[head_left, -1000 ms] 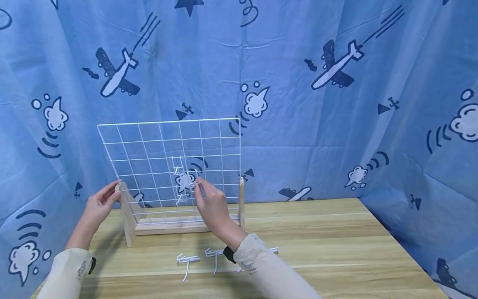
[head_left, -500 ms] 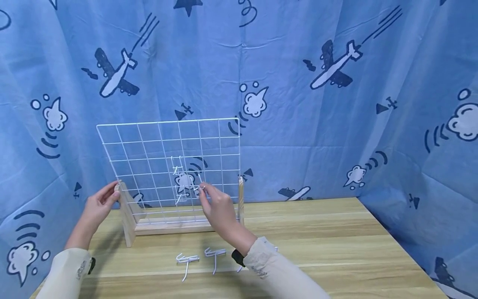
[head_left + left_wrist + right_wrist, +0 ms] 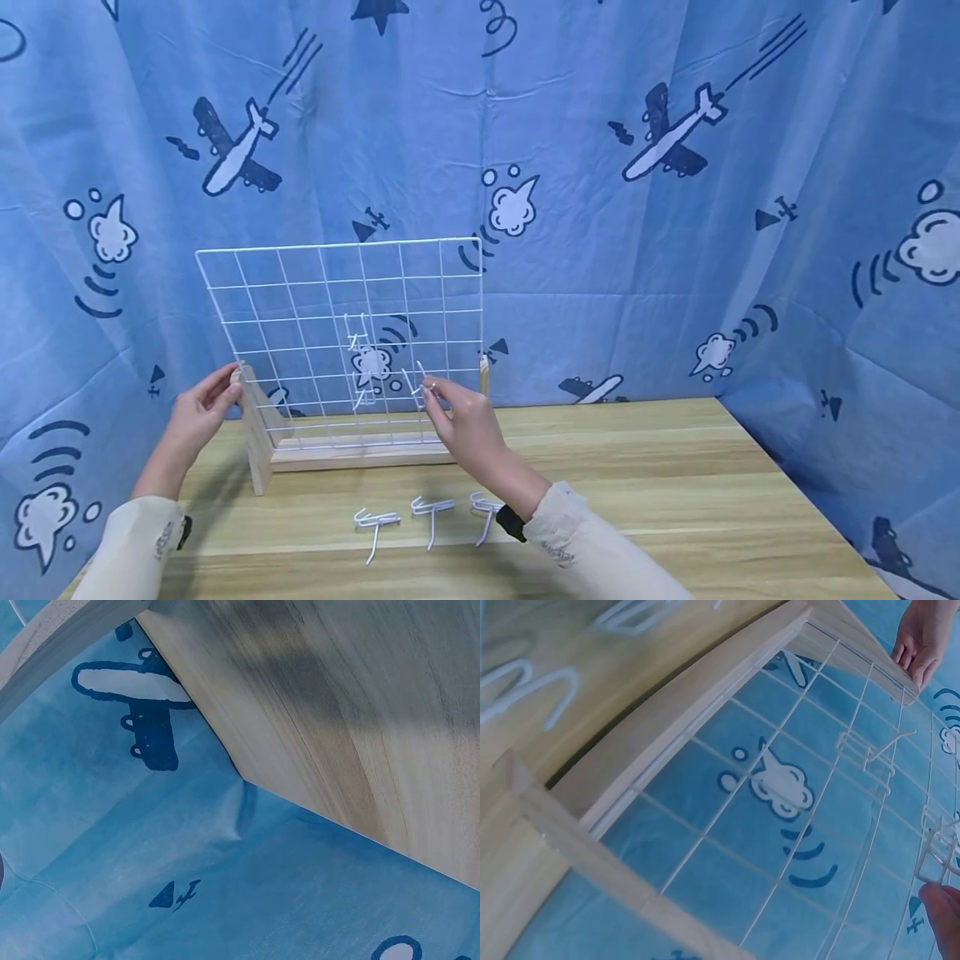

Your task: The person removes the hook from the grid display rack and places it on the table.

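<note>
My right hand [image 3: 467, 427] pinches a white wire hook [image 3: 412, 382] between thumb and fingertips, its prongs pointing up, in front of the lower right of a white wire grid [image 3: 292, 286]. Two similar hooks hang on the grid: an upper hook [image 3: 357, 342] and a lower hook [image 3: 362, 398]. At the left, my left hand [image 3: 197, 419] grips the top of the side upright [image 3: 257, 433] of the wooden stand that bears the grid. In the right wrist view, the right thumb [image 3: 943, 919] shows at the lower right, and the left hand [image 3: 924, 639] at the top.
Three more wire hooks lie in front of the stand: a left hook [image 3: 375, 522], a middle hook [image 3: 432, 508] and a right hook [image 3: 484, 510], close beside the right wrist. A blue printed curtain [image 3: 570, 250] surrounds the wooden table [image 3: 637, 483] at back and sides.
My right hand has moved right and slightly down with the pinched hook, away from the hung hooks. The right hook on the table shows more now. My left hand has stayed put.
</note>
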{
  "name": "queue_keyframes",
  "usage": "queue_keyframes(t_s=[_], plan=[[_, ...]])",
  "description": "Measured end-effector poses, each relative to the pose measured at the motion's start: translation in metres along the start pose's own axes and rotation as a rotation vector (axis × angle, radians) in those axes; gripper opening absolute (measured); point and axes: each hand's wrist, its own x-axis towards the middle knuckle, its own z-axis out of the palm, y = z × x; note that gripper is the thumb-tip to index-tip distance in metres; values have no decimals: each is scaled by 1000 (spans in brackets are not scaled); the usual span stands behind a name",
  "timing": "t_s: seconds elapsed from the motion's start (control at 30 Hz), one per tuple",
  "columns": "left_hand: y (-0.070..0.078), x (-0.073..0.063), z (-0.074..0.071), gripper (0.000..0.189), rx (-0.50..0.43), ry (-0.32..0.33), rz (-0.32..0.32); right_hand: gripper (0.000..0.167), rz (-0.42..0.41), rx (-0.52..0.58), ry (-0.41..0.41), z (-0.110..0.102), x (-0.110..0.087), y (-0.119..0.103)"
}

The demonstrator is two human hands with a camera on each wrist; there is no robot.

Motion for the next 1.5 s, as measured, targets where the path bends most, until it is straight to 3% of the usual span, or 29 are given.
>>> queue_keyframes(t_s=[0.53,0.83,1.17,1.5], plan=[[0,0,0,62,-14,6,7,22,-86,-57,-43,-38,-18,23],[1,2,1,63,0,2,-36,22,-111,-87,-80,-59,-28,32],[-3,2,1,60,-30,22,25,18,-157,-131,-120,-80,-42,42],[0,1,0,62,7,11,-7,31,-198,-142,-131,-99,-52,49]])
